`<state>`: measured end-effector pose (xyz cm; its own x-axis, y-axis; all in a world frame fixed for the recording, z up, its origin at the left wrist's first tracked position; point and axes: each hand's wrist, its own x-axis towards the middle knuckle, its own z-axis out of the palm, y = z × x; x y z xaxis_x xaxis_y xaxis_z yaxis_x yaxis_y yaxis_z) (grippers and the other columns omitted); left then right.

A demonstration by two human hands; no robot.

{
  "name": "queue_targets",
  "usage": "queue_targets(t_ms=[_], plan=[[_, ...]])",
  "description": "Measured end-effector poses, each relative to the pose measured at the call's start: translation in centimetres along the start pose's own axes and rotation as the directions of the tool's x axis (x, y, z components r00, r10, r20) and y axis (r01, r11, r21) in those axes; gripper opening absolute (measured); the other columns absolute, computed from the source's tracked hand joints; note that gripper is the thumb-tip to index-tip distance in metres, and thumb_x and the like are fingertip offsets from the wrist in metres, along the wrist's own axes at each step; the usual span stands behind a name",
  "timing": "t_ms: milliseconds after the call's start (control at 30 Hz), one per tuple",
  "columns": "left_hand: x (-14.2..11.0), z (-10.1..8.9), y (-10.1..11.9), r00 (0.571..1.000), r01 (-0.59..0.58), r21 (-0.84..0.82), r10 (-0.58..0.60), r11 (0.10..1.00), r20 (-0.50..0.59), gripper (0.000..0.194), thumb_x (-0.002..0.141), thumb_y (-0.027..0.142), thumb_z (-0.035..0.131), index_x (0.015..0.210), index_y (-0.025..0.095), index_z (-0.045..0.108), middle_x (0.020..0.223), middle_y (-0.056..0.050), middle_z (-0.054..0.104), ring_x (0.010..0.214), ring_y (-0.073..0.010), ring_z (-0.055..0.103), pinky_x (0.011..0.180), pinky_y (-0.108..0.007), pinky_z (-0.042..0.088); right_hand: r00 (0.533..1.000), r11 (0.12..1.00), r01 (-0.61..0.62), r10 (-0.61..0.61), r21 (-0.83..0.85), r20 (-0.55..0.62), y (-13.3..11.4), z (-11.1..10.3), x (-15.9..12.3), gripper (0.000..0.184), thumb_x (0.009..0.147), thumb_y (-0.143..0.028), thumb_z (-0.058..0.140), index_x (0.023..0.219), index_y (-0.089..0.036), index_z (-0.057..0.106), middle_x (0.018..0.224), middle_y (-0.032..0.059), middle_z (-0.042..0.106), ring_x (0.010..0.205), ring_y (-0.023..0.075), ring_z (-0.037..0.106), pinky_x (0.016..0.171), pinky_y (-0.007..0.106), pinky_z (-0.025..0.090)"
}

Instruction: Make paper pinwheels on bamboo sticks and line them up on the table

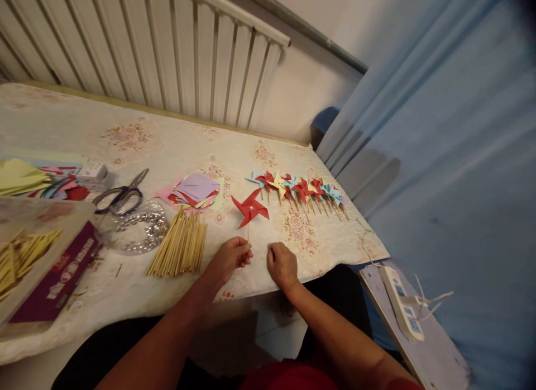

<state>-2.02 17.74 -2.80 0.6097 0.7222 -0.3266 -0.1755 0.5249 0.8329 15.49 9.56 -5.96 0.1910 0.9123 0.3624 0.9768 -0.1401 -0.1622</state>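
A red paper pinwheel on a thin stick stands over the table, its stick pinched in my left hand. My right hand rests at the table's front edge with its fingers curled in; whether anything lies inside them is hidden. Left of my left hand lies a pile of thin wooden sticks. Behind that pile is a stack of cut paper squares, lilac on top. A row of finished pinwheels in red, yellow and blue lies beyond my right hand.
Scissors lie behind a clear dish of small metallic pieces. At the left are a purple-fronted box of sticks, coloured paper and a small white box. A power strip sits on a board at right, beside a blue curtain.
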Motion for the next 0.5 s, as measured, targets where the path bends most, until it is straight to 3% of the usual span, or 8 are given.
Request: queue_targets(t_ms=[500], plan=[[-0.02,-0.01,-0.06,1.0,0.006,-0.001,-0.006,1.0,0.002,0.025,0.071,0.034,0.068,0.073,0.016,0.052,0.064,-0.001,0.061,0.049,-0.0082,0.052,0.049,-0.022,0.033,1.0,1.0,-0.007,0.007,0.003,0.001,-0.1,-0.09,0.09,0.013,0.088,-0.017,0.046,0.084,-0.02,0.058,0.08,0.0031,0.062,0.074,0.016,0.056,0.068,0.026,0.035]])
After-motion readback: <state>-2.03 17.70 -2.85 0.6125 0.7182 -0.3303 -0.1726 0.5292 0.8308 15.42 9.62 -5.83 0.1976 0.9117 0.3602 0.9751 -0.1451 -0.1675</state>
